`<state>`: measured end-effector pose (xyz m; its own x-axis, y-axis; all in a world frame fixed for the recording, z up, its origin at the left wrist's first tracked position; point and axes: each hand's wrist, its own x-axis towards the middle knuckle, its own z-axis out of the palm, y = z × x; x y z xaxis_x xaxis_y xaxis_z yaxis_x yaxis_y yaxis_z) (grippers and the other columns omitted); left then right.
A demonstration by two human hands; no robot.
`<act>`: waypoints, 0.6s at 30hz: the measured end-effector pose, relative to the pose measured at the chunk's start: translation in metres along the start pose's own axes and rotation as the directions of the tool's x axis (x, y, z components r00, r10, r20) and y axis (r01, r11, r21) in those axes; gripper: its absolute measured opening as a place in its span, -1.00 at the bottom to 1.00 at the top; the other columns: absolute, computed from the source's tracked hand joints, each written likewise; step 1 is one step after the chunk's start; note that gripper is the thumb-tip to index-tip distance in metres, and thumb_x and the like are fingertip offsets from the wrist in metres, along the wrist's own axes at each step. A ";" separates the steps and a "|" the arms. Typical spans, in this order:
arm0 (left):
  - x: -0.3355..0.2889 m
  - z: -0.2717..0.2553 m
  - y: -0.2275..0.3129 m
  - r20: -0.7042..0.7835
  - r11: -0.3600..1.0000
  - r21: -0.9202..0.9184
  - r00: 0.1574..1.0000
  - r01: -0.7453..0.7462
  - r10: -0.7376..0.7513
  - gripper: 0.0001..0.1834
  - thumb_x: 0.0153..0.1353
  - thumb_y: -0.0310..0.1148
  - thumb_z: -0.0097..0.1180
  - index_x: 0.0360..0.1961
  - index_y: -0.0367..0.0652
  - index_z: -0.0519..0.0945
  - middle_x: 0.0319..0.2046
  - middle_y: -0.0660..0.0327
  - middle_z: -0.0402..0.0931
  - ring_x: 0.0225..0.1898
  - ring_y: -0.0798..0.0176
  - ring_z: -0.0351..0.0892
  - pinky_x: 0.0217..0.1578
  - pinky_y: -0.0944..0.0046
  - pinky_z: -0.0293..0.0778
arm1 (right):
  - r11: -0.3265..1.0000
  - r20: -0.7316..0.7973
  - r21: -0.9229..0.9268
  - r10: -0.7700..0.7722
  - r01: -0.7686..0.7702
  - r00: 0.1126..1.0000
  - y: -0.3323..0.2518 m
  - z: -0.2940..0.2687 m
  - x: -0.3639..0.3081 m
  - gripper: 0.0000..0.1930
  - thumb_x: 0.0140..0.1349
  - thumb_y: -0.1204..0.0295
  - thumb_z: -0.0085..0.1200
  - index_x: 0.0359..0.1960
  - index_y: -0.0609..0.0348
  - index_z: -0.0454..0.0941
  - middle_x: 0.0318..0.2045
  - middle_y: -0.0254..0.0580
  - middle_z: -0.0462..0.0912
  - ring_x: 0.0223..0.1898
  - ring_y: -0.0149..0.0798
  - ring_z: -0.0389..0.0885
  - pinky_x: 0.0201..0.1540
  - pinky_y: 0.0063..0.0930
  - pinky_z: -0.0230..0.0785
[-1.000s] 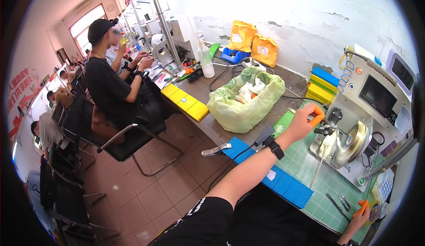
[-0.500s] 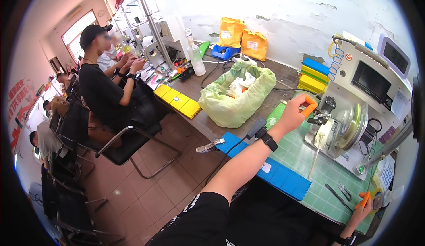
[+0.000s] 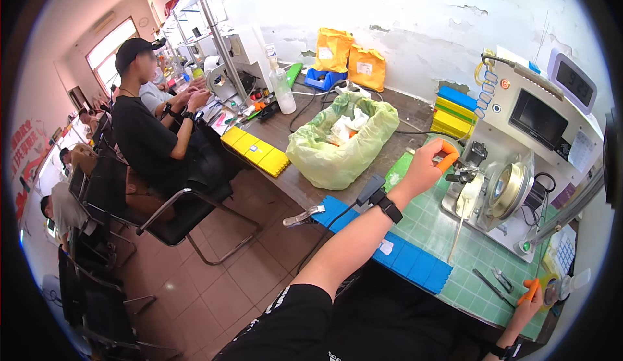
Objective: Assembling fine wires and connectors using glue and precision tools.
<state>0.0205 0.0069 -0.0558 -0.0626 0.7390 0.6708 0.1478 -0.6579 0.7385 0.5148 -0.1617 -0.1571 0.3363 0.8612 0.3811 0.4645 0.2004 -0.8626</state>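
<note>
My left hand [image 3: 425, 171] reaches over the green cutting mat [image 3: 472, 247], orange covers on its fingertips. Its fingers are pinched together left of a bench machine [image 3: 513, 101]; whatever they hold is too small to make out. Close to that hand are a black clamp-like fitting [image 3: 462, 176] and a cream-coloured piece [image 3: 470, 195] with a thin rod pointing down the mat. A golden wheel [image 3: 507, 187] sits to their right. At the lower right, my right hand [image 3: 527, 307] is closed, also with orange fingertip covers, beside a round yellowish container [image 3: 551, 291]. Its contents are hidden.
Tweezers [image 3: 493, 287] lie near my right hand. A blue ridged strip [image 3: 412, 263] lines the front edge, with a metal clamp [image 3: 304, 217] at its left. Left of the mat stands a bag-lined bin [image 3: 337, 160]. A co-worker [image 3: 146, 124] sits at the far left.
The view has shifted slightly. The wheel looked greenish and streaked before and shows golden now. Both hands keep nearly the same place and pose.
</note>
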 end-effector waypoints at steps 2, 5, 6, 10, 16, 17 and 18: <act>-0.002 -0.001 0.013 0.072 0.947 -0.078 0.949 0.313 -0.308 -0.91 0.43 -0.47 0.31 -0.11 -0.25 0.69 -0.22 0.29 0.66 -0.21 0.44 0.62 -0.12 0.34 0.56 | 1.000 0.015 -0.008 -0.005 0.005 1.000 0.006 -0.002 0.000 -0.61 0.68 0.19 -0.01 -0.22 0.22 0.68 -0.62 -0.61 0.29 -0.62 -0.68 0.13 -0.54 -0.60 -0.15; -0.001 0.000 0.020 0.112 0.909 -0.147 0.919 0.391 -0.377 -0.89 0.44 -0.47 0.30 -0.10 -0.27 0.68 -0.20 0.29 0.67 -0.21 0.46 0.62 -0.11 0.36 0.56 | 1.000 -0.020 -0.015 0.003 -0.004 1.000 0.006 -0.002 -0.002 -0.61 0.68 0.18 -0.02 -0.23 0.22 0.68 -0.63 -0.62 0.27 -0.62 -0.69 0.12 -0.54 -0.60 -0.16; -0.003 -0.002 0.011 0.104 0.909 -0.143 0.920 0.391 -0.379 -0.89 0.44 -0.47 0.30 -0.10 -0.27 0.68 -0.20 0.29 0.67 -0.21 0.46 0.62 -0.11 0.36 0.56 | 1.000 -0.012 -0.011 0.001 -0.001 1.000 0.003 0.000 -0.002 -0.61 0.68 0.18 -0.02 -0.23 0.22 0.68 -0.63 -0.62 0.27 -0.62 -0.69 0.12 -0.54 -0.60 -0.16; -0.003 0.002 -0.011 0.017 0.982 -0.136 0.992 0.129 -0.128 -0.91 0.39 -0.53 0.33 -0.14 -0.31 0.70 -0.20 0.24 0.68 -0.19 0.40 0.65 -0.10 0.33 0.57 | 1.000 0.001 0.017 0.025 -0.025 1.000 0.001 -0.001 0.000 -0.61 0.68 0.20 -0.02 -0.24 0.23 0.66 -0.62 -0.61 0.25 -0.62 -0.68 0.10 -0.54 -0.60 -0.16; -0.003 0.001 -0.016 0.005 0.988 -0.093 0.992 0.123 -0.123 -0.91 0.40 -0.53 0.33 -0.13 -0.31 0.72 -0.18 0.26 0.69 -0.15 0.43 0.65 -0.08 0.34 0.56 | 0.999 -0.001 -0.004 0.034 -0.034 0.999 -0.006 0.000 -0.003 -0.61 0.68 0.22 -0.02 -0.26 0.24 0.65 -0.61 -0.59 0.26 -0.61 -0.68 0.10 -0.54 -0.59 -0.16; -0.001 0.001 -0.016 0.004 0.990 -0.072 0.992 0.122 -0.122 -0.91 0.39 -0.53 0.33 -0.13 -0.31 0.72 -0.19 0.25 0.68 -0.14 0.43 0.65 -0.08 0.34 0.56 | 0.999 -0.001 0.015 0.037 -0.037 0.999 -0.007 0.001 -0.001 -0.61 0.67 0.22 -0.01 -0.26 0.25 0.65 -0.61 -0.59 0.26 -0.61 -0.68 0.10 -0.54 -0.59 -0.16; -0.001 0.002 -0.015 0.005 0.990 -0.074 0.993 0.121 -0.121 -0.91 0.39 -0.53 0.33 -0.13 -0.31 0.72 -0.19 0.25 0.68 -0.14 0.43 0.65 -0.08 0.34 0.56 | 0.999 -0.003 0.015 0.036 -0.036 0.999 -0.005 0.001 -0.001 -0.61 0.67 0.22 -0.01 -0.26 0.25 0.65 -0.61 -0.59 0.26 -0.61 -0.68 0.10 -0.54 -0.59 -0.16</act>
<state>0.0204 0.0166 -0.0673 -0.0755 0.8136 0.5765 0.0654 -0.5728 0.8171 0.5113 -0.1627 -0.1534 0.3547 0.8666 0.3511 0.4403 0.1764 -0.8803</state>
